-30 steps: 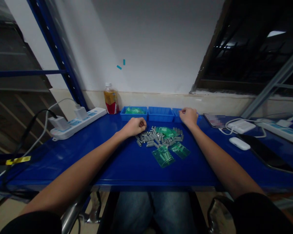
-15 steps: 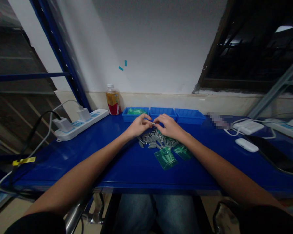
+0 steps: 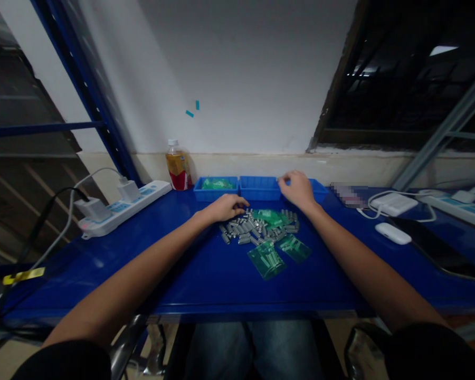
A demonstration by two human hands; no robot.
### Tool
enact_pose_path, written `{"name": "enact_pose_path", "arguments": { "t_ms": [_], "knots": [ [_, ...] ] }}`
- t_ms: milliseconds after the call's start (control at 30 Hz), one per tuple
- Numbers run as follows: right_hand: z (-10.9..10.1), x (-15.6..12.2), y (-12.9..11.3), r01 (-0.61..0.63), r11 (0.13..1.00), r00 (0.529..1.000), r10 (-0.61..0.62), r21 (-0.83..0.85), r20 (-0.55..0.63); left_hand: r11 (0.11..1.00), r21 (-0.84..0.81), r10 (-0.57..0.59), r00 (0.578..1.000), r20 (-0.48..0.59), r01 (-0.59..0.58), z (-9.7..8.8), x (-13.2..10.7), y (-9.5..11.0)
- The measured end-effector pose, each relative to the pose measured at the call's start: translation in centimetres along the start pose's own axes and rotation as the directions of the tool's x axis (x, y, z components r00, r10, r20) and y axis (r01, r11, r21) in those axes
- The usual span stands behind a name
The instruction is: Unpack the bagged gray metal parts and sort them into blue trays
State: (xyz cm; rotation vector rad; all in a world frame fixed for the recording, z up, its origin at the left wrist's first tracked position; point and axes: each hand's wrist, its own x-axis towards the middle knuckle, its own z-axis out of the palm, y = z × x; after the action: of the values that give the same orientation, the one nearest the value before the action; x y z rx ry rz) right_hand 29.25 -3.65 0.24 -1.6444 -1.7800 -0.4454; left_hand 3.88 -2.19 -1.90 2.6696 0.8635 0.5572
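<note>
Small grey metal cylinders (image 3: 243, 228) lie in a loose pile on the blue table. At the pile's upper left edge is my left hand (image 3: 226, 207), its fingers bent but apart, with nothing visible in them. My right hand (image 3: 297, 188) is raised at the bins, over the gap between the middle blue bin (image 3: 260, 196) and the right blue bin (image 3: 320, 194). Its thumb and forefinger pinch a small metal piece (image 3: 278, 180), only partly visible. Green plastic bags (image 3: 267, 259) with long pieces inside lie in front of the pile; another green bag (image 3: 269, 217) rests on it.
The left blue bin (image 3: 198, 195) contains green bags. A drink bottle (image 3: 178, 170) stands beside it. At left is a power strip (image 3: 144, 196) with plugs and cables. A white earbud case (image 3: 393, 233), a dark phone (image 3: 439, 248) and a white charger (image 3: 393, 203) lie at right.
My hands, which met above the pile around a small metal piece, have parted. My right hand has moved up and right to the bins; my left hand has lowered to the pile. The view shifted slightly.
</note>
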Motion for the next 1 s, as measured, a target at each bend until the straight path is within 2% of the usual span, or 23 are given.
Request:
{"name": "enact_pose_path", "arguments": {
  "t_ms": [67,167,267,333,433,533,567,633,733,800,867,933,1000],
  "knots": [
    [0.1,0.1,2.2,-0.131,0.988,0.991,0.132,-0.08,0.005,1.0,-0.007,0.016,1.0,-0.004,-0.016,0.2,0.1,-0.1],
    [0.2,-0.5,4.3,-0.28,0.949,0.957,0.288,-0.144,0.036,0.998,-0.058,-0.029,0.997,-0.076,0.025,0.7,-0.3,-0.3],
    [0.3,-1.1,4.7,-0.353,0.923,0.927,0.367,-0.156,0.075,0.988,-0.128,-0.105,0.98,-0.171,0.083,1.0,-1.0,-0.4],
    [0.2,-1.3,4.3,-0.347,0.926,0.93,0.361,-0.149,0.075,0.979,-0.17,-0.147,0.964,-0.22,0.111,1.1,-1.3,-0.3],
    [-0.3,-1.5,2.9,-0.235,0.969,0.971,0.238,-0.083,0.027,0.97,-0.21,-0.18,0.948,-0.263,0.126,0.9,-1.4,0.1],
    [-0.9,-1.9,0.4,0.037,0.994,0.999,-0.039,0.103,0.012,0.946,-0.301,-0.203,0.944,-0.259,0.121,0.6,-1.2,0.7],
    [-1.1,-2.2,-0.6,0.147,0.973,0.988,-0.152,0.176,0.018,0.93,-0.349,-0.209,0.946,-0.248,0.114,0.5,-1.1,1.0],
    [-1.3,-2.9,-2.7,0.332,0.897,0.934,-0.357,0.291,0.035,0.885,-0.456,-0.216,0.952,-0.218,0.096,0.4,-1.0,1.5],
    [-1.3,-4.1,-5.2,0.477,0.799,0.844,-0.533,0.367,0.064,0.785,-0.616,-0.224,0.958,-0.177,0.069,0.6,-0.9,2.3],
    [-1.2,-4.6,-6.2,0.516,0.773,0.814,-0.577,0.37,0.069,0.733,-0.678,-0.22,0.961,-0.165,0.051,0.8,-1.0,2.8],
    [-1.2,-4.7,-6.4,0.532,0.777,0.808,-0.584,0.335,0.072,0.716,-0.697,-0.216,0.963,-0.161,0.044,0.9,-1.0,2.9],
    [-1.3,-4.2,-6.0,0.515,0.817,0.833,-0.548,0.26,0.071,0.744,-0.666,-0.208,0.965,-0.16,0.05,0.9,-0.8,2.6],
    [-1.6,-3.3,-4.7,0.431,0.887,0.895,-0.444,0.163,0.048,0.839,-0.541,-0.171,0.971,-0.169,0.054,0.7,-0.4,2.0]
  ]
}}
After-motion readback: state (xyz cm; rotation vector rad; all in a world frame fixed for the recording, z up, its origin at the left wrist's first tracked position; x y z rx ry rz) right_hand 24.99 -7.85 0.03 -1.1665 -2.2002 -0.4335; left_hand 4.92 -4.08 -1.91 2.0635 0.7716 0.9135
